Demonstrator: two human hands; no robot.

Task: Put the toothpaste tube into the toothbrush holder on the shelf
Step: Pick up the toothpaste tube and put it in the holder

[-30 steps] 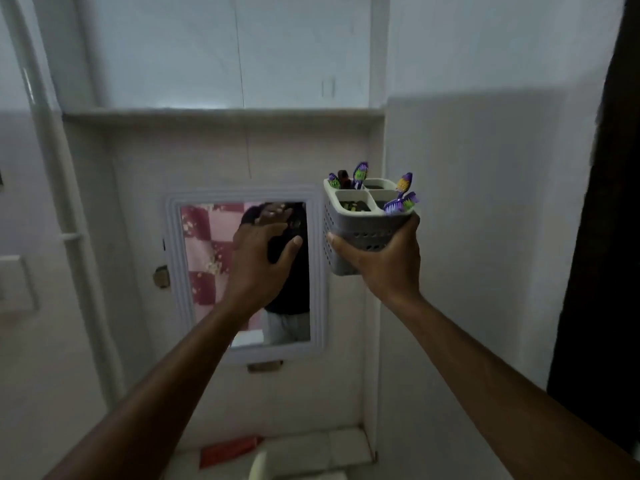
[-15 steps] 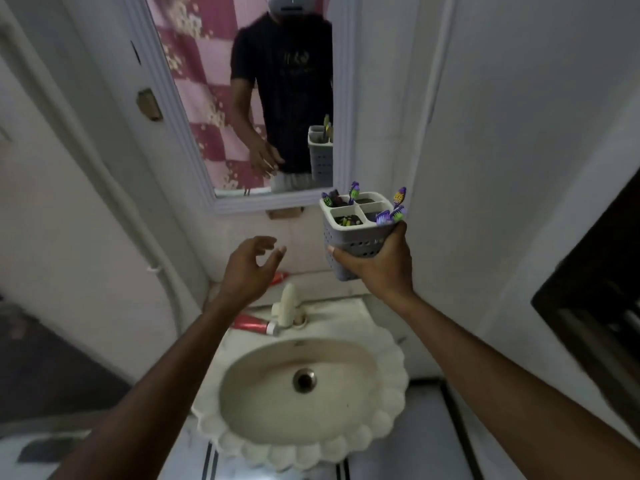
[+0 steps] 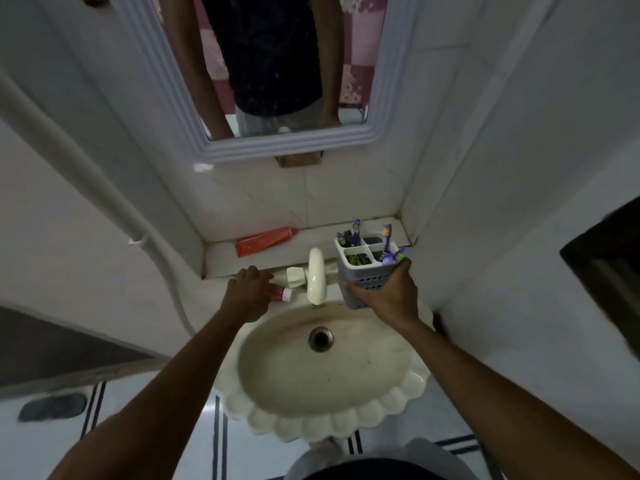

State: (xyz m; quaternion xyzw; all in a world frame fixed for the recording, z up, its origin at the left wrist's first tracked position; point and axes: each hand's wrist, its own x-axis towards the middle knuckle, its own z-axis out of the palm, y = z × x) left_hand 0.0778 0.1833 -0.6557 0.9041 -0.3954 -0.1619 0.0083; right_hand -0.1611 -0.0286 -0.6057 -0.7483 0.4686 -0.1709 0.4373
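Down at the sink rim, the left hand curls palm-down over the toothpaste tube, its grasp hidden. Raised beside the tap, the right hand clasps the toothbrush holder upright.

Two toothpaste tubes, one holder, one tap, one sink, one mirror.

Dim, greyish light in here, soft and even, with weak shadows under the ledge. A small glare spot glints on the wall tile below the mirror. Edges bow outward and smear; walls curve.
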